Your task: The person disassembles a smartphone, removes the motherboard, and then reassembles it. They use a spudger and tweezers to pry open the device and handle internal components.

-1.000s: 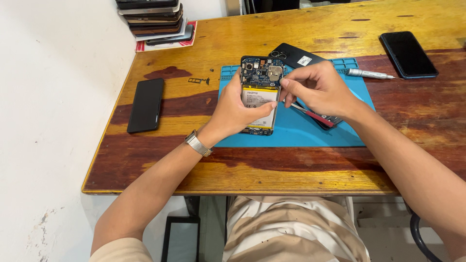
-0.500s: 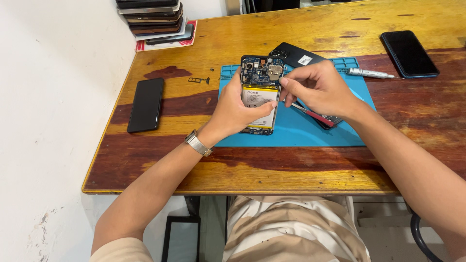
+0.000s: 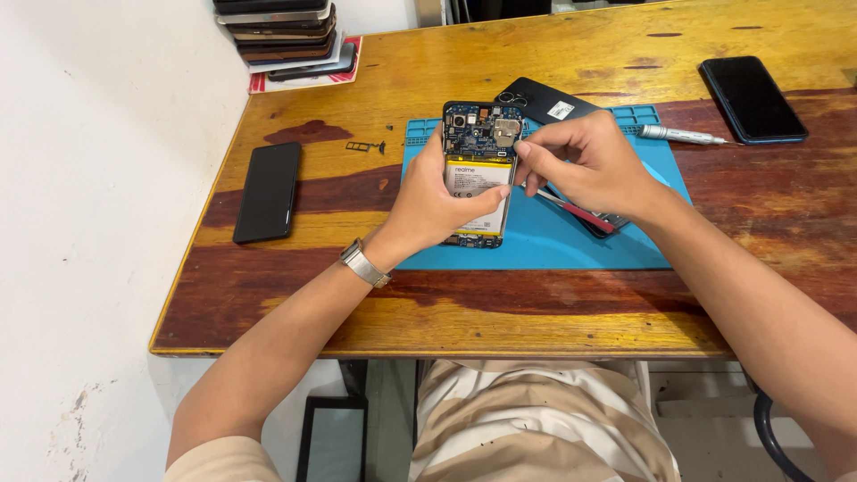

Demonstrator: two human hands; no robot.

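The opened phone [image 3: 478, 170] sits propped up over the blue mat [image 3: 625, 241], back cover off, so you can see the circuit board up top and the white battery filling the middle. The left hand [image 3: 437, 210] wraps around it from about 8 o'clock, thumb lying across the lower part of the battery, clenched on the phone to keep it steady. The right hand [image 3: 594, 165] comes in from 3 o'clock with its fingertips pinched together right at the phone's right edge, just under the board. Compared with a second ago hardly anything has moved: same grip on the left, and the right hand has only nudged a touch closer to the phone's edge, so it reads like slow fiddly work on one spot rather than a big move. I can't tell if there's something tiny pinched in those fingers. A red-handled tool [image 3: 580, 212] lies on the mat under the right hand, at roughly 4 o'clock from the phone. Going outward: a black back cover [image 3: 544, 96] at 1 o'clock, a silver screwdriver [image 3: 678, 135] at 2 o'clock, a dark phone [image 3: 752, 99] further out that way, another black phone [image 3: 268, 191] at 9 o'clock on the wooden table [image 3: 357, 303], and a stack of phones [image 3: 281, 31] at 11 o'clock.
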